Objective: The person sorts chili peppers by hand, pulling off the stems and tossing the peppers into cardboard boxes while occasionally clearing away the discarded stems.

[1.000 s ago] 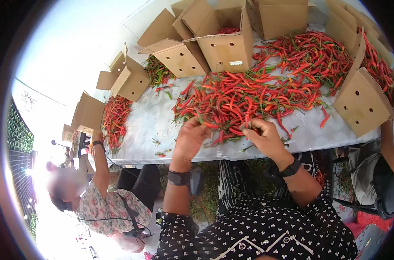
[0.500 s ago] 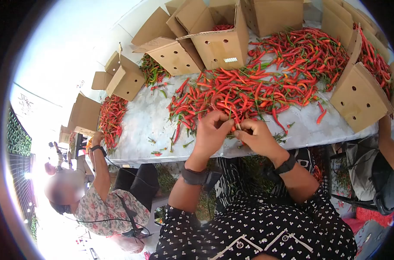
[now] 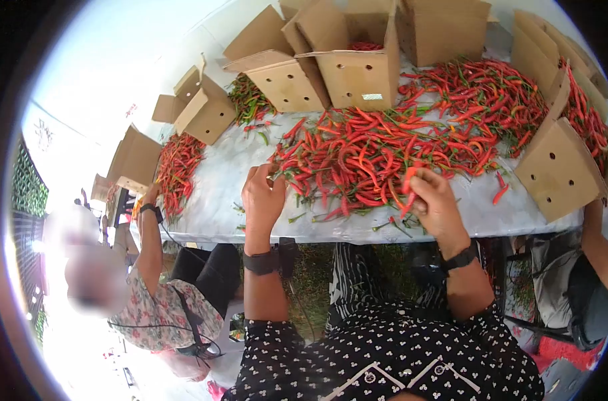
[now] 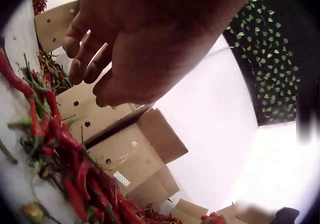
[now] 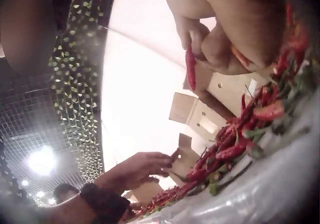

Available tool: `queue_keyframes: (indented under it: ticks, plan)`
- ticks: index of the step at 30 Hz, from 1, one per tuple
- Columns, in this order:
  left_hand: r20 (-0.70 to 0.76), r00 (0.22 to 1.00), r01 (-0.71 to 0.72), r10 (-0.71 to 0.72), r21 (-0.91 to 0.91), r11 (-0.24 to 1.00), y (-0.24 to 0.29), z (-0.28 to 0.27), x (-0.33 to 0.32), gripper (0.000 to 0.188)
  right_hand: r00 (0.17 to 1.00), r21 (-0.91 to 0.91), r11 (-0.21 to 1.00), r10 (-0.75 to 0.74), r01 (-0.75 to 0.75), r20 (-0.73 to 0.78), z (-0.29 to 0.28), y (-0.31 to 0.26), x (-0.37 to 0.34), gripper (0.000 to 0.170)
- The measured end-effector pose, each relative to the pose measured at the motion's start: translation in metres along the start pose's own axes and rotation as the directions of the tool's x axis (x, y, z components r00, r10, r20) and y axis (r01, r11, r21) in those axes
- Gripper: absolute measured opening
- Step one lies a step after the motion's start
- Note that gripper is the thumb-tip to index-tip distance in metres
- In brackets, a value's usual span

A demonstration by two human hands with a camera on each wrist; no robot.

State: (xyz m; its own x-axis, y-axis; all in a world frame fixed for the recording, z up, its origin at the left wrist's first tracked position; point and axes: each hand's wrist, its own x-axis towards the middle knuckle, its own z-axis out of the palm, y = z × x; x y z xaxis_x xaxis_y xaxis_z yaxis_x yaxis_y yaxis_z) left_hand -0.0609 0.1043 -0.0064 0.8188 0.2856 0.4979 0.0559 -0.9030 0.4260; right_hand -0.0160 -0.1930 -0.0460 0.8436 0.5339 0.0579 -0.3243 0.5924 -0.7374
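Red chilies with green stems lie in a wide pile (image 3: 364,154) on the covered table (image 3: 217,194). My right hand (image 3: 437,204) pinches red chili (image 3: 409,184) over the pile's near right part; in the right wrist view a red chili (image 5: 190,68) hangs from the fingers of that hand (image 5: 230,29). At the pile's left edge is my left hand (image 3: 262,204), raised with bent, spread fingers. The left wrist view shows this hand (image 4: 145,49) with gaps between loosely bent fingers and nothing visible in them.
Cardboard boxes (image 3: 357,80) stand along the table's back, another box (image 3: 561,170) at the right. More chilies (image 3: 481,93) lie at back right, and a smaller heap (image 3: 179,170) at left. A person in a floral shirt (image 3: 164,314) is at the left. Loose stems (image 3: 297,218) lie near the front edge.
Half a second ago both hands met over the pile's near edge. They have since parted, the left going left, and the right going right with red chili in its fingers.
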Motion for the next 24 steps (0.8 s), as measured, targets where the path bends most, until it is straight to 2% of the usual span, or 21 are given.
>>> queue_keyframes:
  ticks: [2, 4, 6, 8, 10, 11, 12, 13, 14, 15, 16, 18, 20, 22, 23, 24]
  plan:
    - [0.018, 0.999, 0.046, -0.045, 0.0, 0.999, -0.014, -0.007, 0.001, 0.018, 0.971, -0.137, 0.988, -0.106, 0.077, -0.216, 0.006, -0.018, -0.014, 0.007]
    - [0.042, 0.995, 0.087, -0.086, -0.009, 0.996, -0.03, -0.01, 0.006, 0.018, 0.935, -0.366, 0.918, -0.254, 0.152, -0.249, -0.014, -0.03, -0.038, 0.008]
    - [0.112, 0.991, 0.063, -0.07, 0.071, 0.995, -0.046, -0.009, 0.014, 0.017, 0.85, -0.546, 0.834, -0.34, 0.075, -0.402, -0.02, -0.05, -0.074, 0.009]
    - [0.111, 0.992, 0.048, -0.052, 0.039, 0.998, -0.056, -0.005, 0.023, 0.017, 0.74, -0.721, 0.691, -0.508, 0.044, -0.442, -0.054, -0.058, -0.114, 0.009]
    - [0.164, 0.986, 0.0, -0.002, 0.017, 1.0, -0.064, 0.0, 0.035, 0.017, 0.664, -0.818, 0.567, -0.576, -0.096, -0.477, -0.057, -0.071, -0.153, 0.009]
    - [0.155, 0.988, 0.005, -0.006, 0.009, 1.0, -0.067, 0.003, 0.041, 0.017, 0.624, -0.739, 0.661, -0.526, -0.128, -0.578, -0.069, -0.074, -0.171, 0.01]
    - [0.188, 0.981, -0.049, 0.042, 0.033, 0.998, -0.068, 0.007, 0.047, 0.016, 0.577, -0.647, 0.747, -0.463, -0.153, -0.672, -0.085, -0.077, -0.19, 0.011]
    - [0.222, 0.971, -0.103, 0.089, 0.056, 0.993, -0.069, 0.01, 0.052, 0.015, 0.581, -0.655, 0.74, -0.469, -0.152, -0.665, -0.106, -0.075, -0.209, 0.011]
    - [0.215, 0.973, -0.099, 0.086, 0.051, 0.994, -0.07, 0.014, 0.055, 0.015, 0.578, -0.769, 0.609, -0.562, -0.196, -0.592, -0.133, -0.067, -0.227, 0.012]
    - [0.27, 0.958, -0.128, 0.094, 0.111, 0.986, -0.07, 0.018, 0.057, 0.017, 0.578, -0.856, 0.459, -0.641, -0.239, -0.505, -0.153, -0.058, -0.241, 0.014]
    - [0.324, 0.941, -0.162, 0.1, 0.169, 0.972, -0.07, 0.021, 0.059, 0.019, 0.579, -0.86, 0.452, -0.646, -0.235, -0.498, -0.169, -0.05, -0.252, 0.014]
    - [0.349, 0.93, -0.18, 0.115, 0.162, 0.97, -0.073, 0.024, 0.061, 0.02, 0.44, -0.842, 0.181, -0.786, -0.509, -0.435, -0.181, -0.041, -0.26, 0.016]
    - [0.376, 0.918, -0.195, 0.123, 0.16, 0.968, -0.077, 0.025, 0.06, 0.021, 0.417, -0.865, 0.192, -0.814, -0.464, -0.405, -0.179, -0.038, -0.259, 0.017]
    - [0.326, 0.937, -0.189, 0.129, 0.161, 0.969, -0.08, 0.022, 0.054, 0.018, 0.444, -0.884, 0.329, -0.772, -0.332, -0.455, -0.16, -0.046, -0.246, 0.017]
    - [0.317, 0.94, -0.189, 0.13, 0.164, 0.968, -0.081, 0.02, 0.051, 0.018, 0.445, -0.888, 0.328, -0.775, -0.323, -0.448, -0.146, -0.05, -0.234, 0.017]
    - [0.259, 0.958, -0.152, 0.121, 0.101, 0.983, -0.083, 0.018, 0.05, 0.015, 0.459, -0.839, 0.523, -0.714, -0.152, -0.528, -0.126, -0.056, -0.215, 0.015]
